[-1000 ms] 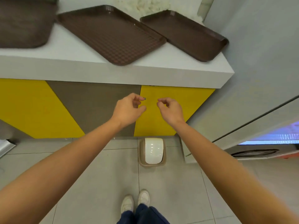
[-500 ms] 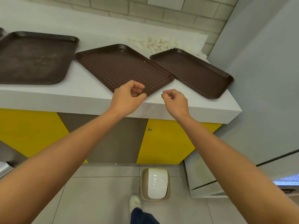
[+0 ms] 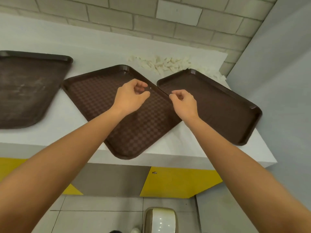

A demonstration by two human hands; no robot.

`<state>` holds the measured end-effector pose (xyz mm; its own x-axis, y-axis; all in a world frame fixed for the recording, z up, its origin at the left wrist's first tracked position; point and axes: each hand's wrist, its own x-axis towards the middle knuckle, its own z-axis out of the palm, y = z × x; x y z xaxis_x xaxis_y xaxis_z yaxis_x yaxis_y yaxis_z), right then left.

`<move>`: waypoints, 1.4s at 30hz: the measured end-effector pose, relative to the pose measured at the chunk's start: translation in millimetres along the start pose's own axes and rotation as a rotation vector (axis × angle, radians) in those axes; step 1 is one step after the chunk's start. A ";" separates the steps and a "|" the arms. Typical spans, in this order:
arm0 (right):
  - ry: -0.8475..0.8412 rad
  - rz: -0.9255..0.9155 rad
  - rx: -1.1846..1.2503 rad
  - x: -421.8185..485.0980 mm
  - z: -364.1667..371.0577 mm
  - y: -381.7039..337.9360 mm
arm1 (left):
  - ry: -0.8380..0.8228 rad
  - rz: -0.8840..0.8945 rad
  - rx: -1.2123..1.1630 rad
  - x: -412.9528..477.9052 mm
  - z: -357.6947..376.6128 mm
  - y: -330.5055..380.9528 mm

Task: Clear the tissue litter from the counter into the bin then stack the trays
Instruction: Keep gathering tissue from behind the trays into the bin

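Note:
Three dark brown trays lie side by side on the white counter (image 3: 70, 132): a left tray (image 3: 25, 88), a checkered middle tray (image 3: 94, 100) overhanging the front edge, and a right tray (image 3: 223, 111). A pile of white tissue litter (image 3: 161, 64) sits behind the middle and right trays, reaching into the back right corner. My left hand (image 3: 130, 95) hovers over the middle tray, fingers loosely curled, holding nothing. My right hand (image 3: 184, 102) hovers where the middle and right trays meet, also loosely curled and empty. The bin (image 3: 159, 221) with a white lid stands on the floor below.
A brick wall runs behind the counter and a grey panel (image 3: 277, 98) closes it off on the right. Yellow and grey cabinet fronts (image 3: 176, 184) sit under the counter. My shoe (image 3: 135, 230) shows beside the bin.
My view has tilted up from the bin and floor to the counter. Both hands have risen from in front of the cabinet to above the trays, still empty.

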<state>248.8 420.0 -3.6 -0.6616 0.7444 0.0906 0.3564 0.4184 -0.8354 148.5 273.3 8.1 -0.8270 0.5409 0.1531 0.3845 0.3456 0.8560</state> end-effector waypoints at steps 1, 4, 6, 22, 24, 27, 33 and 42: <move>-0.007 -0.008 -0.006 9.3 3.4 0.0 | -0.003 -0.007 0.002 9.1 2.0 -2.0; -0.015 -0.041 -0.023 37.4 13.9 0.3 | -0.017 -0.018 0.011 39.5 7.1 -9.8; -0.010 -0.062 -0.045 57.7 21.0 -0.4 | -0.029 -0.019 0.023 64.1 9.0 -16.0; -0.006 -0.119 -0.325 251.0 99.3 -4.1 | -0.129 0.011 0.128 271.6 20.7 -69.8; -0.018 -0.132 -0.411 269.7 107.9 -2.2 | -0.138 0.031 0.131 286.3 24.2 -75.5; -0.036 -0.130 -0.645 289.8 118.2 5.5 | -0.161 0.055 0.140 301.7 30.9 -81.1; -0.094 -0.065 -0.842 306.2 127.2 24.9 | -0.209 0.100 0.155 314.3 40.7 -91.0; -0.068 -0.149 -0.889 311.7 141.4 29.7 | -0.199 0.125 0.118 321.7 46.8 -100.5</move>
<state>-40.2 590.9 -76.9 -0.7692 0.6297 0.1085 0.6236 0.7769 -0.0874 -137.0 448.5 -51.7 -0.6777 0.7210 0.1444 0.5339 0.3474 0.7709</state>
